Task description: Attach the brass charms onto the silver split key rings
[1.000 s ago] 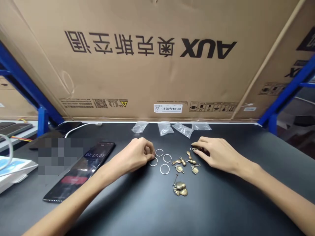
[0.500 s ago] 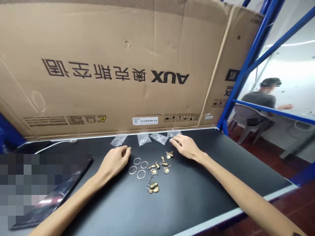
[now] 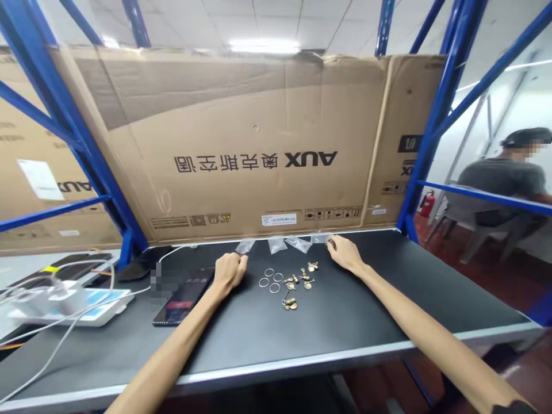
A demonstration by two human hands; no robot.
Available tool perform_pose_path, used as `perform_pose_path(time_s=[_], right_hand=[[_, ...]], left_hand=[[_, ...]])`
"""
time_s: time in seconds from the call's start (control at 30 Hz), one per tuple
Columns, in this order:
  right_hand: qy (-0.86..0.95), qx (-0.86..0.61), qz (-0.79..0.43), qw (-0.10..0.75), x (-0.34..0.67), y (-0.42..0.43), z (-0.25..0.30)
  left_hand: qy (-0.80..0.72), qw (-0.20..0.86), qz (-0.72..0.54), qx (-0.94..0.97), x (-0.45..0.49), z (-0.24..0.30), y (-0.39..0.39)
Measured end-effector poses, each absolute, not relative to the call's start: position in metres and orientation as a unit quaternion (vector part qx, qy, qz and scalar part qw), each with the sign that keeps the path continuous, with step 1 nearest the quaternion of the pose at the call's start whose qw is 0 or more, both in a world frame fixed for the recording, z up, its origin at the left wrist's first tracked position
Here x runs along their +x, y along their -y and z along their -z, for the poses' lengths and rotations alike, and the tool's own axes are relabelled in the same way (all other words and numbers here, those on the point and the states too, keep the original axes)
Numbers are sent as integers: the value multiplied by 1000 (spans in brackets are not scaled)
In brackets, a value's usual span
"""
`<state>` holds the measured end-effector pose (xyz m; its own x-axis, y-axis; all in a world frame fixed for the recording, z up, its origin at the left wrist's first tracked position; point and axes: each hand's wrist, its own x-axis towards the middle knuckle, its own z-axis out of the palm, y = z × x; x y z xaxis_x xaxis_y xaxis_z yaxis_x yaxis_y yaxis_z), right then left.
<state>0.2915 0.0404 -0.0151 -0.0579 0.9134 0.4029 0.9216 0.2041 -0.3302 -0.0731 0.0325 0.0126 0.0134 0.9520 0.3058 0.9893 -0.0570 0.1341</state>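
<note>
My left hand (image 3: pixel 230 272) rests on the black tabletop as a loose fist, knuckles up, with nothing visible in it. To its right lie several thin silver rings (image 3: pixel 275 288), apart from the hand. Beyond them sit small bronze-coloured charms (image 3: pixel 291 303) in loose clusters, with a few more charms (image 3: pixel 307 284) closer to my right hand (image 3: pixel 344 253). That hand rests with curled fingers beside a small clear plastic bag (image 3: pixel 319 238); whether it touches the bag I cannot tell. Nothing shows in its fingers. More clear bags (image 3: pixel 277 245) lie along the back edge.
A large cardboard box (image 3: pixel 241 115) stands behind the table (image 3: pixel 371 322), between blue rack posts (image 3: pixel 435 126). A phone (image 3: pixel 183 299) lies left of my left arm. Farther left are a white power strip (image 3: pixel 90 307) and cables. A person (image 3: pixel 500 172) sits at the right.
The camera view has tilted up and moved back, so the rack, ceiling, power strip and more of the phone show. Both hands stay near the same places; the rings and charms look unmoved.
</note>
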Motion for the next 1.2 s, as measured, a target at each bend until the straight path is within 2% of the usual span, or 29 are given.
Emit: perform_pose_path(time_s=[0.13, 0.47, 0.7, 0.93, 1.2], right_hand=[[720, -634, 34, 280, 291, -39, 5], [706, -672, 23, 221, 301, -47, 3], [731, -622, 7, 279, 296, -45, 14], [716, -593, -7, 367, 305, -48, 14], [682, -656, -70, 315, 313, -48, 9]], left_hand=[[683, 81, 173, -705, -82, -23, -33], [574, 133, 233, -773, -79, -20, -40], [576, 138, 190, -783, -83, -21, -38], [598, 145, 246, -749, -83, -19, -35], [577, 157, 345, -723, -88, -20, -39]])
